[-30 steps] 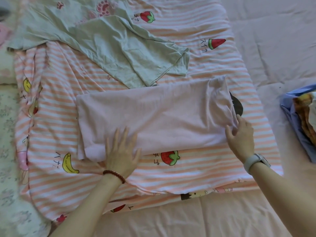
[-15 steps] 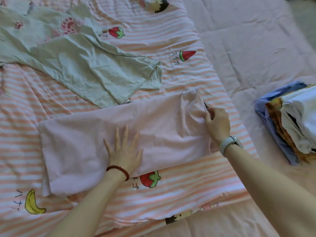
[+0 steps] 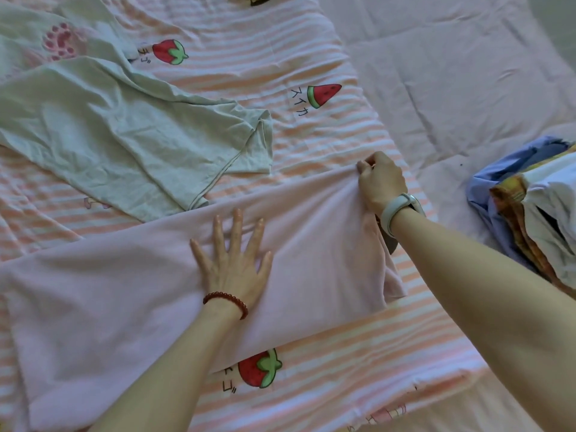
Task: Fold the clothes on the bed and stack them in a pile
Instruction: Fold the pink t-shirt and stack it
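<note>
So no baskets or bins anywhere, just a pile of folded clothes off to the right of the right hand. That hand pinches the far right corner of the pale pink garment, a long folded band. Left hand lies spread flat on its middle. Beyond it sits a crumpled green shirt on the striped fruit-print sheet.

The right hand has travelled from the near right corner of the pink garment up along its right edge to the far corner, where it now pinches the bunched cloth. The left hand has slid farther onto the garment.
</note>
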